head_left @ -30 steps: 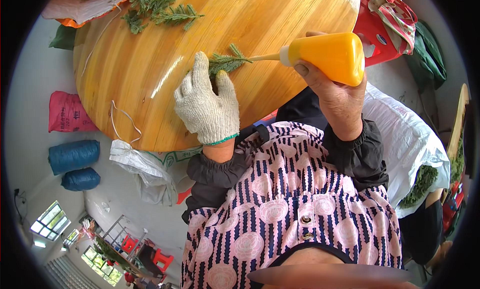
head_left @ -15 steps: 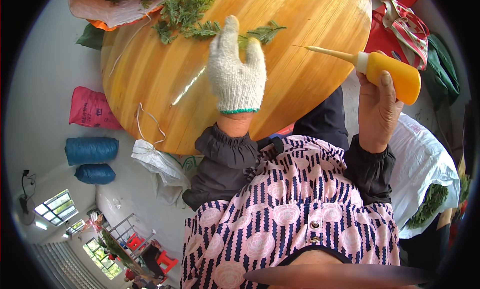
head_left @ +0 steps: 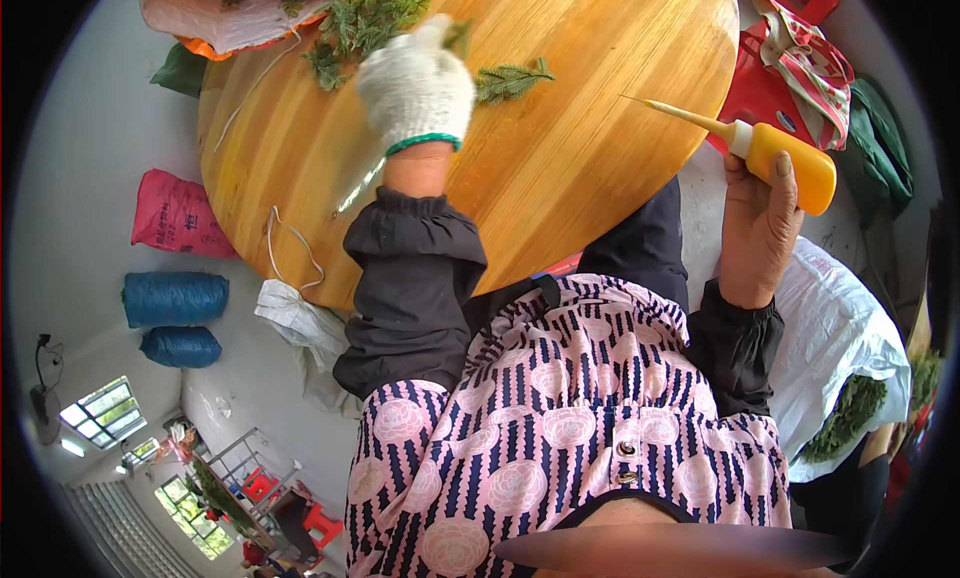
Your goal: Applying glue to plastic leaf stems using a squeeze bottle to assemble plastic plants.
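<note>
My left hand, in a white knit glove with a green cuff, is over the table beside a pile of green sprigs. Its fingers are curled in, and a motion-blurred green sprig sticks out at their right side. Another sprig lies by itself on the wood, just right of the glove. My bare right hand is wrapped round a yellow squeeze bottle off the table's right edge. The bottle's long thin nozzle points left over the tabletop.
The round wooden table fills the upper middle. An open orange-rimmed bag sits at its far left, with a white cord nearby. Red bags stand right of the table; a white sack holding greenery is by my right arm.
My left hand has moved left from its spread pose, and its fingers have closed, with a sprig at them. The single sprig has shifted slightly left and down. My right hand still holds the bottle.
</note>
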